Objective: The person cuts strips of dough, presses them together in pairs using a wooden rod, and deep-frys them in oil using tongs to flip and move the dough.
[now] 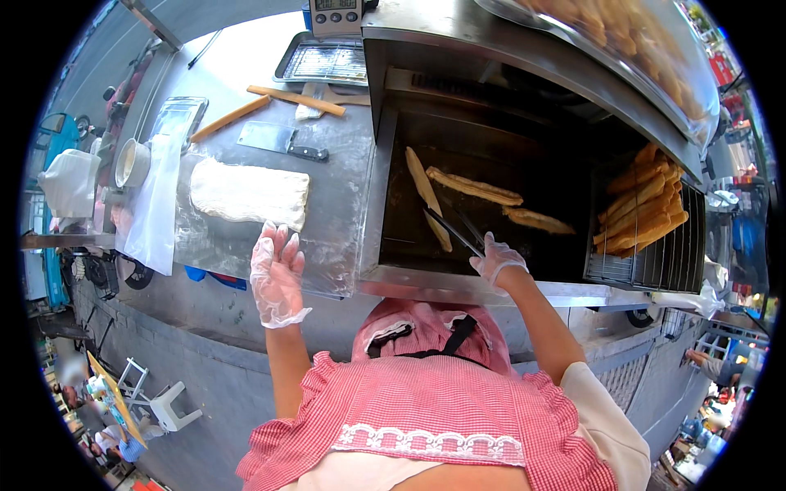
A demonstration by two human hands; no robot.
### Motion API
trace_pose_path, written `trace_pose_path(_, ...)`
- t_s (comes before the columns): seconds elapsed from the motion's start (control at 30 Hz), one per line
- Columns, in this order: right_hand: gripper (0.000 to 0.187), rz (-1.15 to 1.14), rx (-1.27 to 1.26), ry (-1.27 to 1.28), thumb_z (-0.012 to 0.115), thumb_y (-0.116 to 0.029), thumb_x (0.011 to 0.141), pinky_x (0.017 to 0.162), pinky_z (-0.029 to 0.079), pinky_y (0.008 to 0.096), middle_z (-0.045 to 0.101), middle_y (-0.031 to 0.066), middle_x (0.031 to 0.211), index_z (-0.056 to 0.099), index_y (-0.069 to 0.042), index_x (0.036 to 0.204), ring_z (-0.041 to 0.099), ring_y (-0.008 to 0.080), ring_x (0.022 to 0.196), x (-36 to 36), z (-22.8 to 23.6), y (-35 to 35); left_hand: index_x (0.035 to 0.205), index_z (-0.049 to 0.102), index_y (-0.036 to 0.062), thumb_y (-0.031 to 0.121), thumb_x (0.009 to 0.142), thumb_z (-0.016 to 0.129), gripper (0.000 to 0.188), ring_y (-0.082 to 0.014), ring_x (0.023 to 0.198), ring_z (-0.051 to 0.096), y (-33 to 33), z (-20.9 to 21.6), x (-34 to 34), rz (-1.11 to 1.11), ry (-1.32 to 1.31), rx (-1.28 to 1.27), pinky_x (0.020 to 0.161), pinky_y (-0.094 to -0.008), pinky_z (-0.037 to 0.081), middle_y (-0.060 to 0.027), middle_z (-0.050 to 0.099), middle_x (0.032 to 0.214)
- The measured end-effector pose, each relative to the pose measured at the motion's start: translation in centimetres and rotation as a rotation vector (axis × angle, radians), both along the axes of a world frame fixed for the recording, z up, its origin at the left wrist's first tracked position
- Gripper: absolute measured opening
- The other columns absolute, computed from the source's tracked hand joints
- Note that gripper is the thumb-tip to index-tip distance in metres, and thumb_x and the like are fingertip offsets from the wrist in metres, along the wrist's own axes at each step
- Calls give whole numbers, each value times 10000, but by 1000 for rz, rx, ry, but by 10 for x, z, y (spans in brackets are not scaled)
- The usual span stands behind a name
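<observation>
My right hand (pixel 496 259), in a clear plastic glove, grips a pair of dark tongs (pixel 458 232) over the dark oil of the fryer (pixel 393 188). One tong tip reaches a pale dough stick (pixel 426 196) lying at the fryer's left side. Two more browned dough sticks, an upper one (pixel 475 186) and a lower one (pixel 538 221), float to its right. My left hand (pixel 278 266), gloved too, has its fingers apart and holds nothing. It is by the near edge of a floured white dough slab (pixel 250 192); whether the fingertips touch it, I cannot tell.
Several golden dough sticks (pixel 643 204) lean in a wire rack (pixel 688 245) at the fryer's right. Beyond the slab lie a cleaver (pixel 270 137), two wooden rods (pixel 296 99) and a brush (pixel 309 102). A wire-racked tray (pixel 327 61) and a digital timer (pixel 336 15) stand farther back.
</observation>
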State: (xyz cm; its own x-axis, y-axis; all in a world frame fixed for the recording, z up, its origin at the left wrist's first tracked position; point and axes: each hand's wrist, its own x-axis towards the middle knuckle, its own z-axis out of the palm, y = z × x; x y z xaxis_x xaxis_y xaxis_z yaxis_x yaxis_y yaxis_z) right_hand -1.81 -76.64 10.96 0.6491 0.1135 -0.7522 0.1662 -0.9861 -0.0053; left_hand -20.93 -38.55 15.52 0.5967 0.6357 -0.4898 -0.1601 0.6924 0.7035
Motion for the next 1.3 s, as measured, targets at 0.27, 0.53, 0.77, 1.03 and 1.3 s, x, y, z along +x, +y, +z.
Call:
trace_pose_path(0.27,895,-47,-117,-24,670,-501,992,1073,529,469,584,253,1475,276,-78,1675,630,395,1318,-12,-3,12,1467,583,96,308,1059,657,465,-180,1062,685,31,-14,10,-97,-31,-10,880,-334,566,-46,682,1315)
trace_pose_path(0.53,875,-14,-170,-29,653,-502,999,1058,542,468,611,237,1433,287,-83,1674,639,389,1307,-18,29,-18,1475,576,84,283,1070,647,457,-190,1103,675,16,-13,36,-207,-57,-65,893,-342,562,-63,658,1350)
trace_pose_path(0.77,808,-137,-215,-172,656,-471,979,995,539,489,704,291,1280,360,-152,1660,691,419,1185,-45,224,-132,1673,249,98,556,1088,498,784,-312,1366,608,1,-15,65,-246,-390,-67,1018,-437,597,-198,484,1603)
trace_pose_path(1.03,527,-291,-468,-479,750,-302,914,916,557,452,766,185,1048,680,-157,1416,737,352,996,-57,408,-282,1716,-92,349,972,876,226,1093,-510,1615,138,-57,76,80,-299,-501,-121,1199,-716,317,-168,-10,1800)
trace_pose_path(1.3,334,-395,-495,-44,862,-295,880,773,614,384,814,150,946,822,-45,1097,785,232,865,60,271,-401,1522,515,11,412,1099,552,583,-316,1432,542,-31,34,43,-82,-503,-60,1208,-508,432,-174,589,1515)
